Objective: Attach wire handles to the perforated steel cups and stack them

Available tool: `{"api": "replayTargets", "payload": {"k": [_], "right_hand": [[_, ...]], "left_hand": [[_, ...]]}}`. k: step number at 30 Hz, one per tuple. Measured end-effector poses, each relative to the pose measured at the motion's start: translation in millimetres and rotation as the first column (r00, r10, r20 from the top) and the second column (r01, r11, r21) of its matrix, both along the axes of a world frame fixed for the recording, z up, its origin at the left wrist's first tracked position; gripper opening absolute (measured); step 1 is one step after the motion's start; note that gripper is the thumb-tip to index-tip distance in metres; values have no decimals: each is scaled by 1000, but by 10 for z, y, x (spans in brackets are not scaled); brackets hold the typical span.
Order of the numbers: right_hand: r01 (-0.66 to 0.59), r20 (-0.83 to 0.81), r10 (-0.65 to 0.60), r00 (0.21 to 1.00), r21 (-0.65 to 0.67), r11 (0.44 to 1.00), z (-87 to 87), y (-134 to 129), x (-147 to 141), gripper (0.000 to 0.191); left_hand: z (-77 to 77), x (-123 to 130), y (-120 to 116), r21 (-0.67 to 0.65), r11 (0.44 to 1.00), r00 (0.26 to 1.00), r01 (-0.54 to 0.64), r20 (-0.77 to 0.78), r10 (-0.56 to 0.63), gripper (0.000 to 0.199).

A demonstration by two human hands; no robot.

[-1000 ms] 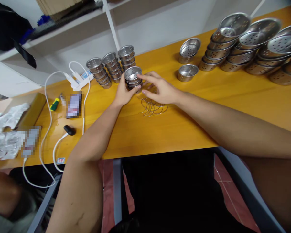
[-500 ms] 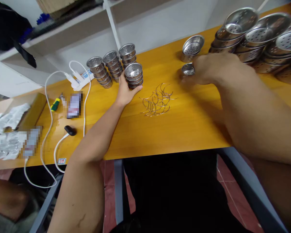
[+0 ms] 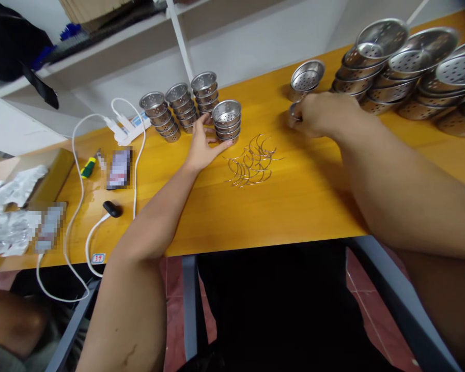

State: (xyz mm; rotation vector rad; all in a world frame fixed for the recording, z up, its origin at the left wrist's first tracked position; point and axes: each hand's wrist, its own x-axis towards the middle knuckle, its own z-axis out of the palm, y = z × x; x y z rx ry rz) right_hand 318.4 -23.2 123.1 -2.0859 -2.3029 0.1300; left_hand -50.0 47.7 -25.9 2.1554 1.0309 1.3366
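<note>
My left hand (image 3: 201, 147) has its thumb and fingers spread at the left of a short stack of perforated metal cups (image 3: 227, 121). The thumb tip is by the stack's base; whether it touches is hard to tell. At the right, my right hand (image 3: 321, 113) is closed on a small metal cup (image 3: 293, 116), mostly hidden by the fingers. Just behind it is a larger perforated cup (image 3: 307, 77). Several thin curved metal wires (image 3: 251, 163) lie in a loose pile between my hands.
Taller cup stacks (image 3: 170, 116) stand behind my left hand, and large perforated bowls (image 3: 411, 72) are piled at right. A power strip (image 3: 134, 129), white cables, a yellow-green tool (image 3: 88, 168), phones and a box (image 3: 54, 175) lie at left. Another person's leg (image 3: 11, 315) shows lower left.
The short cup stack stands further right, and my left hand has come off it, fingers now apart. My right hand has shifted slightly left, covering more of the small cup.
</note>
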Motion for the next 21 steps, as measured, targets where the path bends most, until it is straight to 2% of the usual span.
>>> {"api": "replayTargets", "payload": {"k": [2,3,5,7,9,11,13,15,18,21], "right_hand": [[78,-34,-75,997,88,993,165,-158,-178,43],[52,-74,-41,996,150,987,219,-221,-256,41],[-61,-177,119,977,306,950,229,-297,-378,39],[-217,-253,350,902,436,874,116,-321,-473,39],[-358,-279,553,785,525,772,-65,-334,-581,42],[-436,-263,669,695,586,683,-239,-364,-716,41],[-468,-224,718,659,626,625,-357,-413,-858,41],[-470,-192,729,657,651,595,-413,-465,-969,42],[-473,-159,722,673,658,586,-423,-516,-1039,43],[-528,-122,722,681,601,600,-401,-534,-1028,45]], "left_hand": [[117,33,-71,72,997,1000,-14,-23,15,133],[187,43,-103,118,993,999,-25,-32,29,131],[327,58,-156,216,975,998,-50,-35,59,128],[438,73,-196,293,954,996,-60,-49,78,127],[501,97,-232,341,939,993,-32,-99,70,124],[522,123,-272,392,919,987,35,-158,30,118],[527,141,-319,426,900,979,92,-204,-3,112],[535,146,-368,419,902,973,102,-230,-4,107],[547,148,-408,399,912,968,98,-251,6,103],[526,166,-387,391,915,975,101,-220,-14,104]]}}
